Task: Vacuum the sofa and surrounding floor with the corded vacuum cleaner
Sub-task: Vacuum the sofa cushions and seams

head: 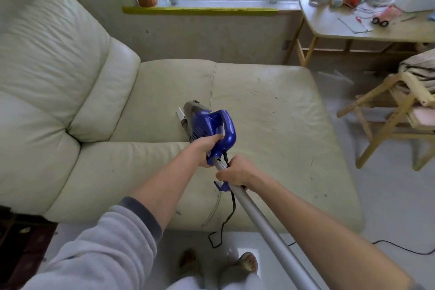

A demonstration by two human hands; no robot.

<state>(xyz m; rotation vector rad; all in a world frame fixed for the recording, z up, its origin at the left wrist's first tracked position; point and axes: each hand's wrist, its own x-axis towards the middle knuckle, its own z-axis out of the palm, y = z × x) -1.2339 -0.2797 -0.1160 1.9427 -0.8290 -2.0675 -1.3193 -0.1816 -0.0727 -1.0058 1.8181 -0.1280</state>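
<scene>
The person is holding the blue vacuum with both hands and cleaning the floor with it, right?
Not quite. Both hands do hold it, the left hand on the blue vacuum body and the right hand on its silver tube, but the head view shows its nozzle on the sofa seat, not the floor.

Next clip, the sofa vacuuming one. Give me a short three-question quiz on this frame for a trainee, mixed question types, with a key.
1. True or false: the vacuum cleaner has its nozzle end on the sofa seat.
2. Which hand grips the silver tube? A) left hand B) right hand C) neither
3. Fill in: the black cord runs down from the vacuum cleaner to the ____.

Key
1. True; it points toward the backrest.
2. B; the left hand holds the blue body at its handle.
3. Floor; it loops in front of the sofa, near the person's feet.
</scene>
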